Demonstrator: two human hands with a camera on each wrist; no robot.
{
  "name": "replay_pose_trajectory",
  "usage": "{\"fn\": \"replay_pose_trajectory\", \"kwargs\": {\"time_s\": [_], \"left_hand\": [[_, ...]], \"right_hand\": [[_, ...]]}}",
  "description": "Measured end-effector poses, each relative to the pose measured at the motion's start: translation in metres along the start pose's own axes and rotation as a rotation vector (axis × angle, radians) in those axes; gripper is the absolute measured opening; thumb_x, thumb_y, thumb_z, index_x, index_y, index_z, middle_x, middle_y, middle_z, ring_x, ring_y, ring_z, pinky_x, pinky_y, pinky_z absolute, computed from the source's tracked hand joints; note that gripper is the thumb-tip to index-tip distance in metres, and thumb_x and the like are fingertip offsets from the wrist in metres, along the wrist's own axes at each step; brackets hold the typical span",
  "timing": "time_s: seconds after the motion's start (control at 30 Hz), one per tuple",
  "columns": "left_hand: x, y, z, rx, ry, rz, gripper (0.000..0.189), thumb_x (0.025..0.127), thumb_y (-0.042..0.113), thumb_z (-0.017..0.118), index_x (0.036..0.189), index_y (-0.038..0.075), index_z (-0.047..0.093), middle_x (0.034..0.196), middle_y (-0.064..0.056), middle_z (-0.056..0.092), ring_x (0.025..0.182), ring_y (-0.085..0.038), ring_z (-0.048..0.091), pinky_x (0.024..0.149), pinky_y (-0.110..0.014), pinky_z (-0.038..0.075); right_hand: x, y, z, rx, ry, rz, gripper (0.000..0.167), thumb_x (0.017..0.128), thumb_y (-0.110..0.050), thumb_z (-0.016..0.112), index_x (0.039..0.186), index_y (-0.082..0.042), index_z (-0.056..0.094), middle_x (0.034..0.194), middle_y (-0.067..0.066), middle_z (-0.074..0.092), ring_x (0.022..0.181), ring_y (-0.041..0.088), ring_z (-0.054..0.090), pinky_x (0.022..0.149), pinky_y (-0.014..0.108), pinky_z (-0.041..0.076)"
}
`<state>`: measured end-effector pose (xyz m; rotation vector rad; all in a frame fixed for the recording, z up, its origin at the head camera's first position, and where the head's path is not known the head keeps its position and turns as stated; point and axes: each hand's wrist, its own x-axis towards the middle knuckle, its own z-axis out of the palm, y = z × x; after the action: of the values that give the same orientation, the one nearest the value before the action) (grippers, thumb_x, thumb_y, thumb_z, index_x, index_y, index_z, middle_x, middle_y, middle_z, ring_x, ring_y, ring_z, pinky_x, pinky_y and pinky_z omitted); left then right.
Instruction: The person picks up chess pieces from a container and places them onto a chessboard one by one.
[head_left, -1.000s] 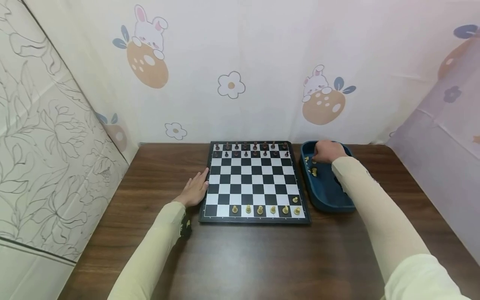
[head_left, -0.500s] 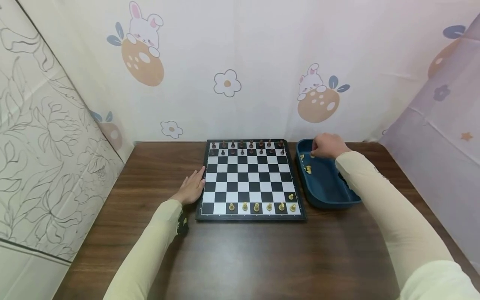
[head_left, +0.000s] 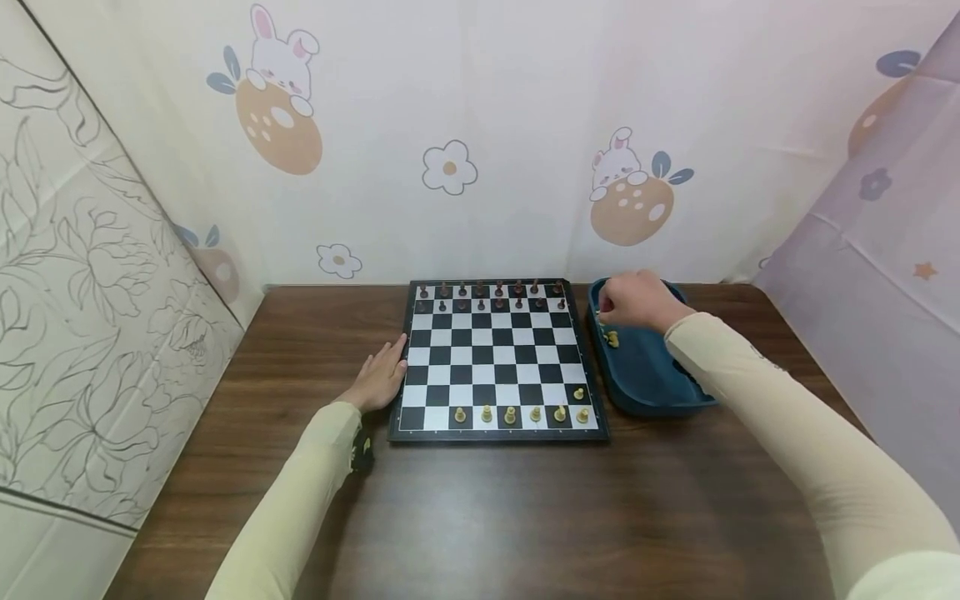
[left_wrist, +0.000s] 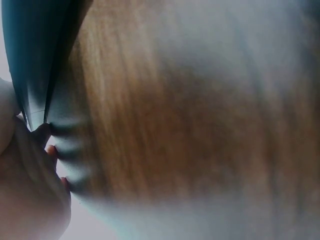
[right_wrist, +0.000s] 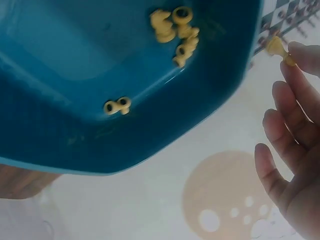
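A black-and-white chessboard (head_left: 492, 356) lies on the wooden table. My left hand (head_left: 378, 377) rests against its left edge, fingers fairly straight; in the left wrist view that hand (left_wrist: 35, 185) is partly cut off. Over the left part of a blue tray (head_left: 652, 392) is my right hand (head_left: 637, 302). In the right wrist view its thumb and forefinger pinch a yellow chess pawn (right_wrist: 276, 47). More yellow chess pieces (right_wrist: 162, 26) lie inside the tray.
Two rows of dark red chess pieces (head_left: 480, 293) stand along the board's far side. Several yellow pieces (head_left: 510, 415) line the near row, and one yellow pawn (head_left: 578, 393) stands ahead at the right. A patterned curtain (head_left: 517, 217) hangs behind the table.
My right hand has come up from among the pieces in the tray and shifted left with a yellow pawn. The left hand stays at the board's edge. The head view has shifted slightly.
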<state>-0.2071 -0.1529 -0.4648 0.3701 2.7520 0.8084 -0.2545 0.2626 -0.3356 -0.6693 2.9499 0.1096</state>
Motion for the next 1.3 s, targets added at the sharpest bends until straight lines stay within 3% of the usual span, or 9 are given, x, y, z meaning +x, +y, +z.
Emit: {"fn": "replay_pose_trajectory", "kwargs": {"time_s": [0.2, 0.47, 0.73, 1.3], "left_hand": [[-0.001, 0.000, -0.001, 0.003, -0.005, 0.000, 0.054, 0.105, 0.022, 0.024, 0.153, 0.004, 0.008, 0.158, -0.014, 0.013, 0.144, -0.034, 0.008, 0.113, -0.054, 0.002], [-0.001, -0.001, 0.000, -0.003, -0.004, 0.001, 0.054, 0.105, 0.022, 0.024, 0.153, 0.004, 0.008, 0.158, -0.015, 0.013, 0.144, -0.034, 0.008, 0.113, -0.055, 0.002], [0.000, -0.001, -0.001, -0.002, 0.001, 0.004, 0.054, 0.105, 0.022, 0.024, 0.153, 0.004, 0.007, 0.157, -0.015, 0.013, 0.144, -0.035, 0.008, 0.113, -0.055, 0.001], [0.000, 0.000, -0.001, 0.002, -0.007, -0.011, 0.055, 0.105, 0.023, 0.025, 0.153, 0.005, 0.007, 0.158, -0.014, 0.013, 0.144, -0.034, 0.008, 0.113, -0.055, 0.002]], "right_hand": [[0.000, -0.023, 0.001, -0.019, -0.009, -0.044, 0.015, 0.082, -0.023, 0.074, 0.070, -0.014, 0.071, 0.062, -0.005, 0.057, 0.061, 0.017, 0.051, 0.065, 0.040, 0.043], [-0.008, -0.050, 0.003, -0.036, 0.025, -0.133, 0.014, 0.080, -0.024, 0.076, 0.069, -0.017, 0.071, 0.068, -0.004, 0.054, 0.068, 0.017, 0.049, 0.066, 0.036, 0.038], [-0.015, -0.066, 0.009, -0.067, 0.058, -0.206, 0.011, 0.077, -0.026, 0.079, 0.072, -0.019, 0.073, 0.073, -0.005, 0.057, 0.073, 0.017, 0.048, 0.064, 0.034, 0.036], [-0.026, -0.089, 0.039, -0.017, 0.014, -0.300, 0.008, 0.077, -0.027, 0.078, 0.074, -0.022, 0.075, 0.083, -0.006, 0.062, 0.080, 0.013, 0.052, 0.069, 0.033, 0.037]]}}
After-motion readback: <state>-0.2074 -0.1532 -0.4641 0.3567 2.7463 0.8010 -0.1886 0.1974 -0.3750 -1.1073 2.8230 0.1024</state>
